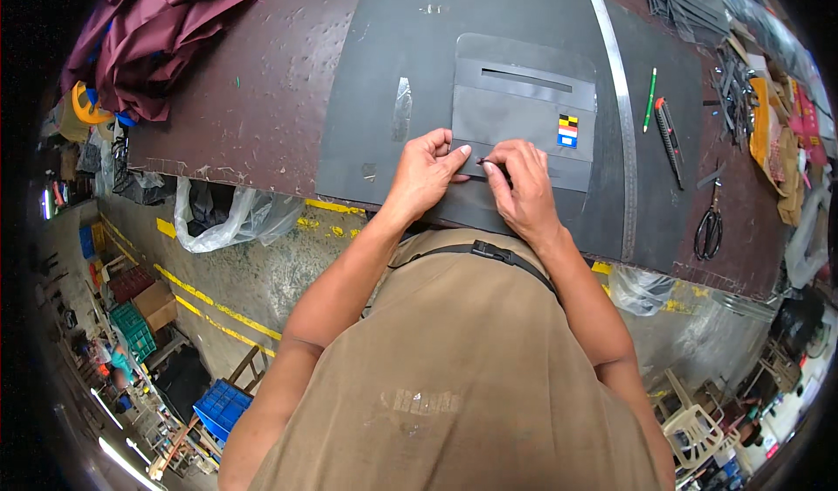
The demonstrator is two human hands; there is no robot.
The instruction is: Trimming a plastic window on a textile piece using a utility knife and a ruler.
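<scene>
A dark grey fabric panel (524, 111) with a slot and a small coloured patch (567, 130) lies on a larger black sheet (384, 72) on the brown worktable (253, 98). My left hand (425, 172) presses its fingertips on the panel's lower left edge. My right hand (522, 190) pinches a thin dark pen-like tool (493, 166) whose tip touches the panel near the left thumb. Both hands sit close together at the table's near edge.
A long metal ruler (621, 98) runs down the right of the sheet. Beyond it lie a green pencil (649, 100), a utility knife (670, 142) and black scissors (709, 225). Maroon cloth (166, 28) is piled at the far left; black cut pieces (690, 2) stack at the far right.
</scene>
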